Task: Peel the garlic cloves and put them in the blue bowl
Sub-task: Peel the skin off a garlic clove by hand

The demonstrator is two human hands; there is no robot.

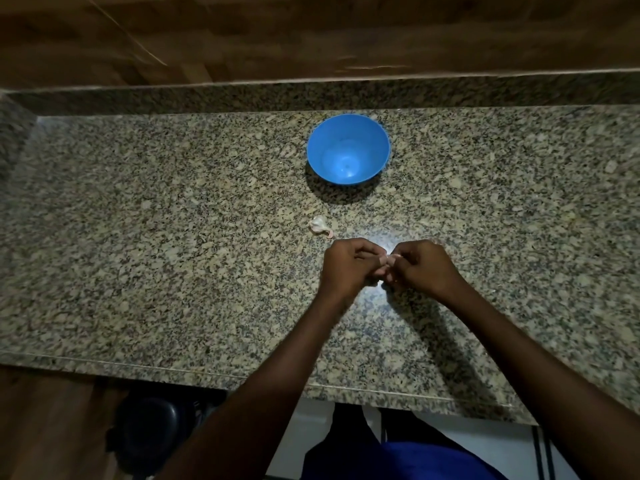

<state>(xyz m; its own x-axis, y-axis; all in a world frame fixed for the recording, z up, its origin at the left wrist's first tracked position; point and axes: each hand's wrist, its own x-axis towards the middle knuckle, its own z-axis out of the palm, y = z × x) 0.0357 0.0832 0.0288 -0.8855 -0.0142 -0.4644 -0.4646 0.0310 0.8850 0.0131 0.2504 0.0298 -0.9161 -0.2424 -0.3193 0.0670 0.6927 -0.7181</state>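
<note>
Two hands are seen just below the centre of the frame, brought together above the speckled granite desk (173, 237). The left hand (348, 265) is curled, and a small pale garlic clove (388, 260) is pinched between its fingertips and those of the right hand (420, 266), which is curled in the same manner. Only a small pinkish-white part of the clove is shown between the fingertips; how much skin remains on it cannot be told. A second garlic clove (319, 226), white and with a loose papery tail, is seen lying on the desk just above and to the left of the hands, apart from them. The blue bowl (348, 154) is placed upright on the desk in the upper centre of the frame, well beyond the hands, and nothing is seen inside it. A wooden wall (311, 32) is seen along the top of the frame, behind a raised granite ledge.
</note>
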